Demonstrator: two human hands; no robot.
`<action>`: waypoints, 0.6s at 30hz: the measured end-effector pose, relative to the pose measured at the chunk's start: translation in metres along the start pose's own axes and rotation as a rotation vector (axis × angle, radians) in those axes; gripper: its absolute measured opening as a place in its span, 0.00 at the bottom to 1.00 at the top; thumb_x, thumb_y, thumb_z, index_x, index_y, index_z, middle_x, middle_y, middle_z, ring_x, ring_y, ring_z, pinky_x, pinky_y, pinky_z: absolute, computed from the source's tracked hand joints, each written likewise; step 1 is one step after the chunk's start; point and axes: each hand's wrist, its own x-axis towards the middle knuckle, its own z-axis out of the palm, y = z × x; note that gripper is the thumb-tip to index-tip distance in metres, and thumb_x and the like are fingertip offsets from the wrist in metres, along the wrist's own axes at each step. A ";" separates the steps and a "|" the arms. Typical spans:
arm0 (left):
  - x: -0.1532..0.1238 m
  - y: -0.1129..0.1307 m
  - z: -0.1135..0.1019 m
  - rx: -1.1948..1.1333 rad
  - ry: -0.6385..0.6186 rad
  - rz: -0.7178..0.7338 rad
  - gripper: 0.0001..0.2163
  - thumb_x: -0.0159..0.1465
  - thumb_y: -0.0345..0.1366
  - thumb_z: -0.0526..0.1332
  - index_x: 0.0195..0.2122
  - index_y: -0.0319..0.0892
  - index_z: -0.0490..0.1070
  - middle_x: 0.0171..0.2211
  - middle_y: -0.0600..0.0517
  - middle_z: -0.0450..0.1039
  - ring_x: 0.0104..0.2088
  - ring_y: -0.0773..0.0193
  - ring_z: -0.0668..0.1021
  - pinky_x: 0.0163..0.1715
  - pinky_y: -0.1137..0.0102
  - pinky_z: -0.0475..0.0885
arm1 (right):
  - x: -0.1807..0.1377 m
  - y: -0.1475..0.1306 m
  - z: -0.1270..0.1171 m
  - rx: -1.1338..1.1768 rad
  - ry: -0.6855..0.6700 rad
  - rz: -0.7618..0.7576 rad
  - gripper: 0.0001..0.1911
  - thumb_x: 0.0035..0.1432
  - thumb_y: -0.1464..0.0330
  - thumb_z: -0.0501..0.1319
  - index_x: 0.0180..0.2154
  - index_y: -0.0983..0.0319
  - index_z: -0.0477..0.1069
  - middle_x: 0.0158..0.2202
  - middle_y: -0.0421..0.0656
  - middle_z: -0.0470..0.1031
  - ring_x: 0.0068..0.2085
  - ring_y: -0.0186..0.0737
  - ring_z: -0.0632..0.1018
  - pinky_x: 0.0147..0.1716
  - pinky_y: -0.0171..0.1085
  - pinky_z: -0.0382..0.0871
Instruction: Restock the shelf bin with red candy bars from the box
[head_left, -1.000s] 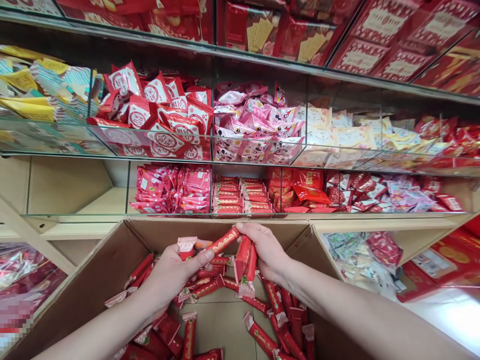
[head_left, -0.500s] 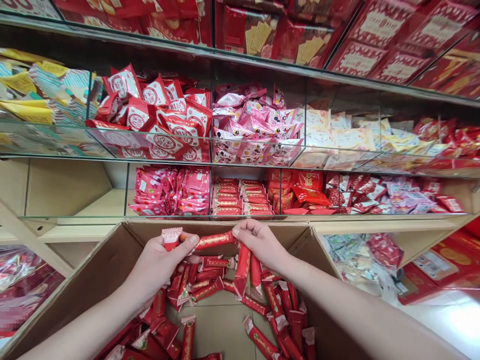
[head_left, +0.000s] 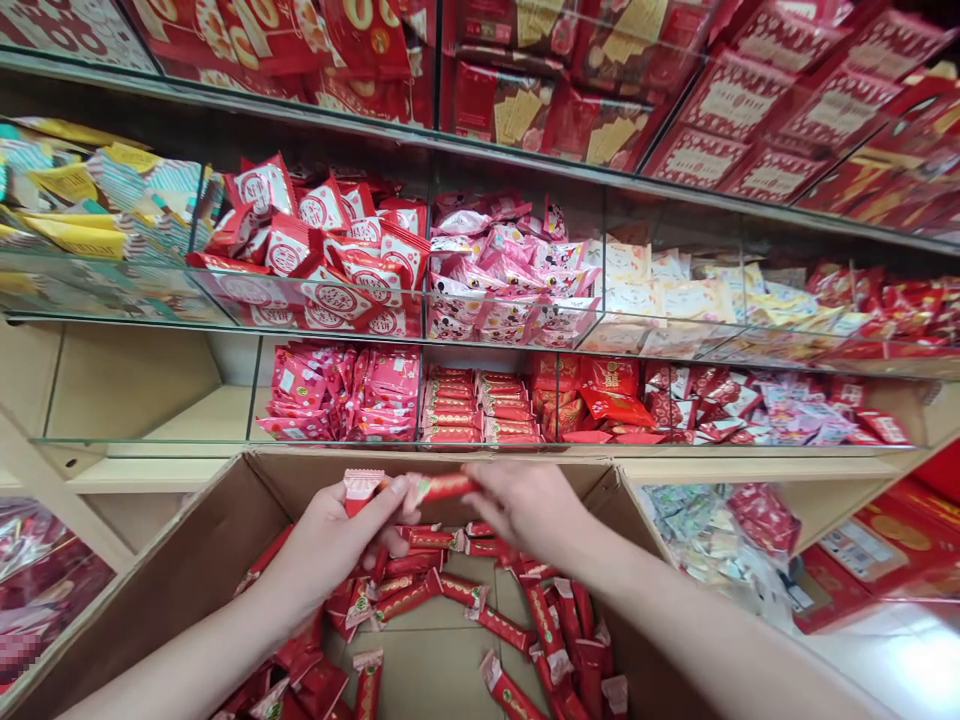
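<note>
My left hand is closed around a red snack stick packet, whose pale crimped end sticks up past the thumb. Another red snack stick packet lies level between my hands, slightly blurred. The fingers of my right hand pinch its right end, and its left end meets my left fingertips. Both hands are over an open cardboard box. Inside it lie many loose red stick packets, such as one stick packet below my right hand. My left palm's contents are partly hidden.
Just behind the box runs a glass-fronted shelf with stacked red stick packets, beside pink packets and red bags. Higher shelves hold more wrapped snacks. A clear plastic bag of packets and a red carton stand at right.
The two packets that hung below my right hand no longer show there. My right hand has turned, its fingers now on the level packet. The view has shifted slightly.
</note>
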 end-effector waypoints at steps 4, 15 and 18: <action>0.000 0.002 -0.001 -0.018 -0.043 -0.015 0.12 0.53 0.44 0.60 0.25 0.38 0.69 0.17 0.53 0.71 0.14 0.74 0.65 0.13 0.80 0.56 | 0.037 0.039 -0.028 -0.239 -0.161 0.435 0.16 0.58 0.61 0.47 0.41 0.60 0.68 0.37 0.48 0.74 0.39 0.46 0.74 0.33 0.38 0.64; -0.006 0.003 0.005 -0.036 -0.083 -0.026 0.12 0.48 0.44 0.63 0.21 0.39 0.68 0.12 0.56 0.68 0.13 0.71 0.65 0.13 0.77 0.55 | 0.089 0.079 -0.010 -0.290 -0.497 0.630 0.15 0.52 0.68 0.60 0.43 0.67 0.68 0.44 0.49 0.71 0.44 0.44 0.72 0.40 0.46 0.68; -0.005 0.002 0.004 -0.034 -0.115 -0.049 0.12 0.48 0.44 0.63 0.22 0.40 0.68 0.13 0.56 0.68 0.13 0.71 0.65 0.13 0.77 0.55 | 0.093 0.080 -0.007 -0.282 -0.496 0.649 0.14 0.55 0.66 0.57 0.42 0.67 0.67 0.43 0.48 0.70 0.44 0.42 0.72 0.42 0.46 0.67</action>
